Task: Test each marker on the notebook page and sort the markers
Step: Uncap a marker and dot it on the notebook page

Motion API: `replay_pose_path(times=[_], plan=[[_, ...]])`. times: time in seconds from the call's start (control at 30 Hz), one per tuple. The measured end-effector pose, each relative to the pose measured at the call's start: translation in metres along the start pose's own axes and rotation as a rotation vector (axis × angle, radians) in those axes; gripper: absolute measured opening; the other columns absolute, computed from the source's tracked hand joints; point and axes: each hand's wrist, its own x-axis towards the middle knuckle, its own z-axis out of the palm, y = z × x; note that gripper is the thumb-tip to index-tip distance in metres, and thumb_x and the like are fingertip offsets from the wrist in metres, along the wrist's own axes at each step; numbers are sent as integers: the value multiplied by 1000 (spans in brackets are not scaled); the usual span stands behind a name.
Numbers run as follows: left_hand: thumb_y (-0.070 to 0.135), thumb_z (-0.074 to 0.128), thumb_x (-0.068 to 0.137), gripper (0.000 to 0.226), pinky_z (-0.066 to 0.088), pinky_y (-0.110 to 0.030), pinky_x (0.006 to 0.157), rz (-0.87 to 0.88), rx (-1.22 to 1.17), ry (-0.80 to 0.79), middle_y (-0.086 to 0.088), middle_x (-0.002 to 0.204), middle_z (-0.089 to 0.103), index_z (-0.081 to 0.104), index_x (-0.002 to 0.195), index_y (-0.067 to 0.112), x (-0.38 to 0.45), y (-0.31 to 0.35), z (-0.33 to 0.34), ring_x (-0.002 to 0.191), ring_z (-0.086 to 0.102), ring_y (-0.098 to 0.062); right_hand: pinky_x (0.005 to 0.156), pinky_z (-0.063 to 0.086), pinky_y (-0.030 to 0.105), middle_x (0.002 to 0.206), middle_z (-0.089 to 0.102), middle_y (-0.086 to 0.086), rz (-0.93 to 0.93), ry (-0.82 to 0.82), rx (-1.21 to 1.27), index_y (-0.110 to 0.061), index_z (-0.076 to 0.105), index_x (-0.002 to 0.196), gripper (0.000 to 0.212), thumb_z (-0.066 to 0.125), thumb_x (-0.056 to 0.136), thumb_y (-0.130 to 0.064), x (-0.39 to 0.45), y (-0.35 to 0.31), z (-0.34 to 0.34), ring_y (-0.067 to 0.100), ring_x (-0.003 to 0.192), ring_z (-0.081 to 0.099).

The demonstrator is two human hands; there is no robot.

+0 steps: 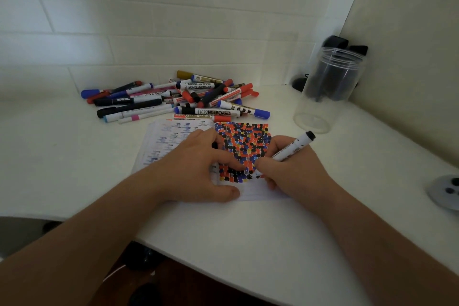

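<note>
An open notebook (pixel 244 141) lies on the white table (pixel 236 243), its right page covered in red, blue, black and yellow dots. My right hand (pixel 293 171) grips a white marker (pixel 295 146) with a black end, tip down on the lower part of the dotted page. My left hand (pixel 196 169) rests on the notebook and holds something small and black between its fingers; what it is stays hidden. Behind the notebook lies a pile of several markers (pixel 183 98) in red, blue, black and gold.
A clear plastic jar (pixel 327 87) with a few dark markers stands at the back right near the wall corner. A grey round object (pixel 444 191) sits at the table's right edge. Tiled wall runs behind the pile.
</note>
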Motion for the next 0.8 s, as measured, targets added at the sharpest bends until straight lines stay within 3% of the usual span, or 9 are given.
replay_pose_path(times=[0.2,0.4,0.63,0.8], plan=[[88,50,63,69,39,-35,100,-21,11,-3,16,114,32,58,125,60,-1,2,-1,114,32,-8,40,40,18,48,57,1,-16,3,-66,-7,55,70,20,72,81,-6,-1,-2,1,9,38,53],[76,68,76,55,37,-33,99,-19,4,1,14,116,33,58,127,60,-1,3,0,114,31,-9,40,39,19,52,58,8,-5,9,-8,2,55,74,19,72,81,-2,-2,-2,-1,11,40,54],[75,68,76,55,35,-31,95,-19,19,7,13,118,33,58,128,58,0,3,0,114,31,-9,41,41,19,49,55,0,-8,0,-57,-8,54,68,23,74,80,-4,-1,0,2,10,39,53],[76,67,76,55,37,-32,97,-22,21,10,13,118,34,57,127,59,0,3,0,114,32,-9,40,39,18,54,56,8,2,7,-5,-4,54,71,21,72,81,-2,-2,-2,0,10,39,50]])
